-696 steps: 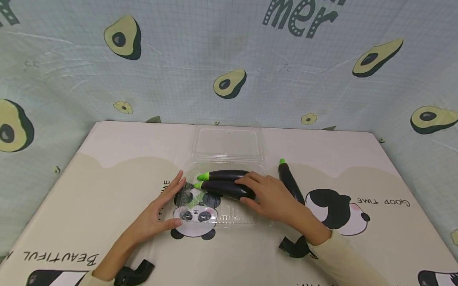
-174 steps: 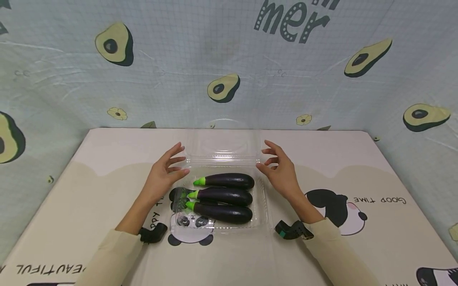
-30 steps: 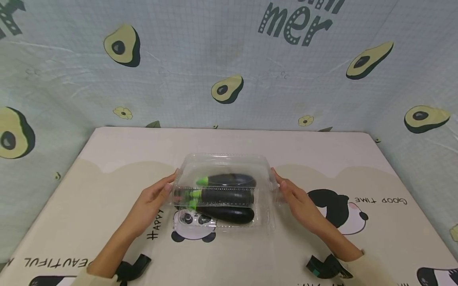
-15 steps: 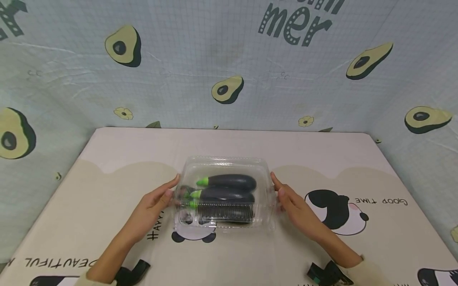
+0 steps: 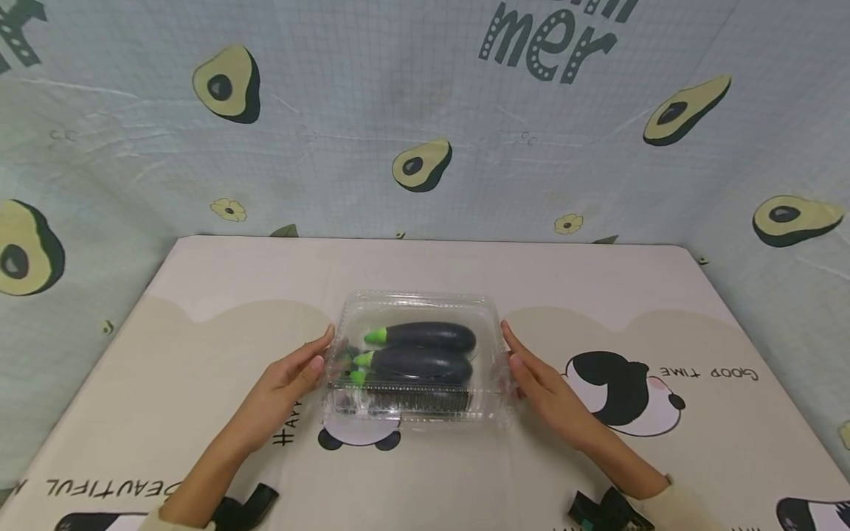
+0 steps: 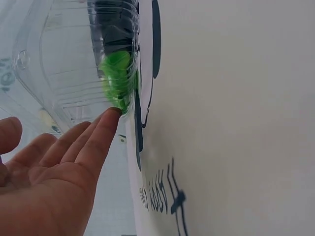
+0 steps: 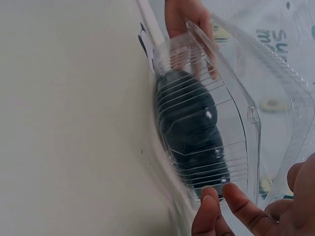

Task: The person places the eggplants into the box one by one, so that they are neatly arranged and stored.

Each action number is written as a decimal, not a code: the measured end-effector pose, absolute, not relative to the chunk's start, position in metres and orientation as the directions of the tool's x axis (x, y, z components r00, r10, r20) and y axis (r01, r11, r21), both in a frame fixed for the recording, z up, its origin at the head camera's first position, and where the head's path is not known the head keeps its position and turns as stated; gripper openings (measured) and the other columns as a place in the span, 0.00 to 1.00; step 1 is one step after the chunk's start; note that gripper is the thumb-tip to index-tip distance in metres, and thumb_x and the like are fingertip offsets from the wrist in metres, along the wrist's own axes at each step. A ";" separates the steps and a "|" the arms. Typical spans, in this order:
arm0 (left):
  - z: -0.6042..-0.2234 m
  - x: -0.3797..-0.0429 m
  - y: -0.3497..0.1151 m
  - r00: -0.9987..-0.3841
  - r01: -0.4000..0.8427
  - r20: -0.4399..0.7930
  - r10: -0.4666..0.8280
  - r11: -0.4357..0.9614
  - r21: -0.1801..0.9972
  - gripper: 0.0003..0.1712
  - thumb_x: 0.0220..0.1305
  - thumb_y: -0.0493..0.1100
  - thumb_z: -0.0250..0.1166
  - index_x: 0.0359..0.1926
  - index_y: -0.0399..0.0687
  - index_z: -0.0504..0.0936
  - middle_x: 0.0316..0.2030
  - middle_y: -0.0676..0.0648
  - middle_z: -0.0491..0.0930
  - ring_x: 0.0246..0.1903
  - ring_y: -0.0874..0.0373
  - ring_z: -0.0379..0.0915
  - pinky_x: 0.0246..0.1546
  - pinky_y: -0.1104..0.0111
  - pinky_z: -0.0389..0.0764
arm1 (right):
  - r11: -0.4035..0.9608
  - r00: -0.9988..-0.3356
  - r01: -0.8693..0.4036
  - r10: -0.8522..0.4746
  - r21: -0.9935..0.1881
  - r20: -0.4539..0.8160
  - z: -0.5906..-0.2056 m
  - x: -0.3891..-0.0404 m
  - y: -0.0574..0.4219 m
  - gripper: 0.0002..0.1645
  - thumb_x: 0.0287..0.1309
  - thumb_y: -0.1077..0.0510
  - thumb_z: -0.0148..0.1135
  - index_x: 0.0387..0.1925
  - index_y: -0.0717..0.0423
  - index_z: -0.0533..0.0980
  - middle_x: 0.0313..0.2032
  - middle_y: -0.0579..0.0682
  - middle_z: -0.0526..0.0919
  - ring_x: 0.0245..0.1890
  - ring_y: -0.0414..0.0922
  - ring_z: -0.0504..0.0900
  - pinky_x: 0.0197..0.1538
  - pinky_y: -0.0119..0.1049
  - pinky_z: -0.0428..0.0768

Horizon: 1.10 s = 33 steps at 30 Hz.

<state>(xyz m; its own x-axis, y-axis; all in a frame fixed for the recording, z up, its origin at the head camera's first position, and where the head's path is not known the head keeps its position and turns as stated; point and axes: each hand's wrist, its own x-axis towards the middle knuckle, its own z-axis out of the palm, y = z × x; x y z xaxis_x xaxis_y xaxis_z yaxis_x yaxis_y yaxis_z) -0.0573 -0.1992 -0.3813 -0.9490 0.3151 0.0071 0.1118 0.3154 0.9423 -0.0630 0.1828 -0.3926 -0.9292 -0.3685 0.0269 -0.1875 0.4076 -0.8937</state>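
Observation:
A clear plastic clamshell box point(image 5: 490, 354) stands mid-table, holding three eggplants with green stem ends. The back eggplant point(image 5: 434, 336) and the middle eggplant point(image 5: 418, 363) show through the lid; the front one lies largely behind the lid's ribbed edge. In the right wrist view a gap separates the lid point(image 7: 290, 142) from the base point(image 7: 231, 105). My left hand point(image 5: 279, 383) touches the box's left side with fingers extended, one fingertip beside a green stem end point(image 6: 116, 73). At the opposite side my right hand point(image 5: 551, 394) has its fingertips against the base wall.
A pale tablecloth point(image 5: 219, 369) with printed pandas and lettering covers the table. Behind it and at both sides hang sheets point(image 5: 332, 88) printed with avocados. Black wrist cameras sit on both wrists, the left camera point(image 5: 249, 507) and the right camera point(image 5: 607, 510).
Earlier, the right hand held an eggplant in the box, and another lay on the table; later all three were inside under a raised lid. Over the last second the lid's front edge has come down.

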 end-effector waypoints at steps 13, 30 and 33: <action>-0.382 -0.060 -0.197 -0.940 0.121 0.010 0.340 0.307 0.944 0.29 0.76 0.45 0.44 0.74 0.43 0.52 0.72 0.41 0.51 0.68 0.41 0.50 0.58 0.54 0.65 | 0.410 -0.928 -0.178 -0.372 -0.894 0.014 -0.394 -0.072 0.183 0.32 0.75 0.54 0.38 0.75 0.39 0.46 0.73 0.46 0.49 0.69 0.54 0.58 0.51 0.51 0.76; -0.381 -0.058 -0.194 -0.952 0.042 -0.048 0.302 0.285 0.957 0.31 0.75 0.47 0.47 0.74 0.45 0.52 0.71 0.38 0.49 0.68 0.40 0.49 0.56 0.55 0.67 | 0.387 -0.922 -0.134 -0.386 -0.912 -0.029 -0.396 -0.073 0.184 0.33 0.75 0.53 0.41 0.75 0.34 0.45 0.73 0.50 0.51 0.55 0.54 0.70 0.40 0.37 0.78; -0.384 -0.059 -0.195 -0.955 0.035 -0.054 0.291 0.289 0.957 0.31 0.75 0.47 0.48 0.73 0.45 0.53 0.71 0.39 0.51 0.68 0.41 0.51 0.56 0.55 0.68 | 0.410 -0.925 -0.125 -0.377 -0.904 -0.043 -0.396 -0.073 0.184 0.33 0.74 0.52 0.42 0.74 0.33 0.45 0.72 0.49 0.54 0.47 0.52 0.73 0.36 0.36 0.78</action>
